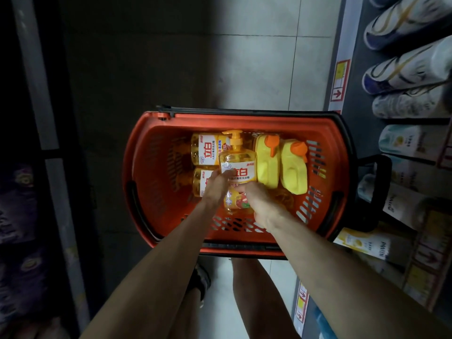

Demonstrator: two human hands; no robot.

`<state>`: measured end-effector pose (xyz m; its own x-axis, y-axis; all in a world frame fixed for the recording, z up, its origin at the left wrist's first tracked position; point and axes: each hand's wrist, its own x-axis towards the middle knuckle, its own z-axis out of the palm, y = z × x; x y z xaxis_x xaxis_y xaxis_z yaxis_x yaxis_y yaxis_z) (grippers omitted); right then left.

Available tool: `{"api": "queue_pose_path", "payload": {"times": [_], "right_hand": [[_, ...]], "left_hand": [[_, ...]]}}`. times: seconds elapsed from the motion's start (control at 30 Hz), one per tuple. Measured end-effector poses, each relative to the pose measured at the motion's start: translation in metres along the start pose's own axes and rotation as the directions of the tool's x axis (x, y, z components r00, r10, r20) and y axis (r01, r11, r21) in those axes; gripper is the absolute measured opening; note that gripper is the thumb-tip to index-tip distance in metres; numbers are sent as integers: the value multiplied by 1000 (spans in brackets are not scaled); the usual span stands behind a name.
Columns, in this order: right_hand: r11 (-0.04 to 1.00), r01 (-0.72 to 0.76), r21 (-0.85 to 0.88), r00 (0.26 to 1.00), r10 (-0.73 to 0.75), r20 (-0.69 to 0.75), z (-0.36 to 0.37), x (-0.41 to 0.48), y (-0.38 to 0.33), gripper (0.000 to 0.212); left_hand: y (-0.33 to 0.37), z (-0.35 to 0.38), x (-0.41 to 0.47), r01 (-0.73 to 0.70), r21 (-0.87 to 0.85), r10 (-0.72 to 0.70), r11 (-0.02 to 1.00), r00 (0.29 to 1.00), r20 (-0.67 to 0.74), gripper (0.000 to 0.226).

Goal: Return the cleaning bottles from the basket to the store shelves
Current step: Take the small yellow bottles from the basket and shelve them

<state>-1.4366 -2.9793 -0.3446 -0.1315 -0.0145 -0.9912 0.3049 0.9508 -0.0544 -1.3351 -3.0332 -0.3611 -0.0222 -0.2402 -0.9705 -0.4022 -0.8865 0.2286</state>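
An orange shopping basket (151, 167) stands on the floor below me. Inside it lie two amber dish-soap bottles (208, 149) at the left and two yellow jugs with orange caps (267, 167) at the right. A third amber pump bottle (238, 167) is raised in the basket's middle, pump pointing away from me. My left hand (216, 185) grips its left side and my right hand (261, 204) grips its lower right side. My hands hide the bottle's base.
Store shelves (401, 133) run along the right with white and blue bottles and boxed goods, price tags (340, 79) on their edges. A dark shelf unit (36, 94) lines the left. Grey tiled floor (244, 57) lies beyond the basket. My legs show below.
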Motion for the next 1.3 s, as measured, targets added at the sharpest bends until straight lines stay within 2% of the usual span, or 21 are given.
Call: {"api": "queue_pose_path", "payload": {"times": [0.07,0.2,0.23,0.27,0.37,0.43,0.47,0.57,0.6,0.8,0.83,0.93,1.0,1.1,1.2,1.27,1.3], "right_hand": [[1000,22,16,1000,-22,6,1,-2,2,31],[998,68,-4,998,-68,12,-6,-11,5,26],[997,80,-19,997,-79,23,-8,-14,5,22],[995,90,-33,995,-89,35,-9,-16,6,18],[992,118,-43,992,-117,38,-11,-21,9,12],[988,144,-58,990,-144,9,-9,-27,12,12],[985,161,-66,987,-162,-5,-7,-32,13,15],[978,183,-103,981,-188,-42,-5,-44,21,63],[974,198,-114,978,-204,-46,-6,-48,25,68],[948,290,-131,952,-300,-60,-23,-115,21,47],[941,311,-133,946,-320,-51,-26,-126,17,45],[921,385,-67,923,-386,-1,-35,-165,1,40],[907,418,-45,907,-414,74,-43,-197,-15,42],[894,444,-60,884,-426,194,-50,-248,-40,30],[870,485,-85,859,-456,233,-48,-296,-61,27],[850,522,-72,834,-491,251,-42,-330,-73,29],[839,540,-65,820,-508,265,-39,-349,-78,24]], "left_hand": [[0,-2,3,-4,-44,6,999,999,48,49],[-17,-2,22,-6,-121,12,993,999,49,96],[-20,-1,25,-12,-149,20,989,998,56,101],[-17,-1,22,-10,-164,20,986,998,61,99],[-9,-1,5,0,-254,16,967,998,60,72],[-7,-4,-4,-20,-285,44,958,996,77,74],[-7,-5,-9,-33,-301,59,953,995,77,80],[-9,-11,-24,-79,-322,109,944,991,76,85],[-11,-13,-30,-91,-322,120,942,990,72,85],[-7,-24,-91,-127,-419,156,899,987,35,95],[-1,-26,-106,-138,-423,167,895,985,33,93],[19,-35,-150,-185,-440,229,879,972,50,67],[32,-42,-181,-202,-461,255,864,965,55,63],[55,-53,-228,-232,-517,293,824,955,39,77],[76,-69,-273,-272,-552,346,788,938,31,95],[88,-82,-306,-304,-559,377,771,926,16,97],[93,-90,-323,-314,-568,387,761,922,9,96]]}}
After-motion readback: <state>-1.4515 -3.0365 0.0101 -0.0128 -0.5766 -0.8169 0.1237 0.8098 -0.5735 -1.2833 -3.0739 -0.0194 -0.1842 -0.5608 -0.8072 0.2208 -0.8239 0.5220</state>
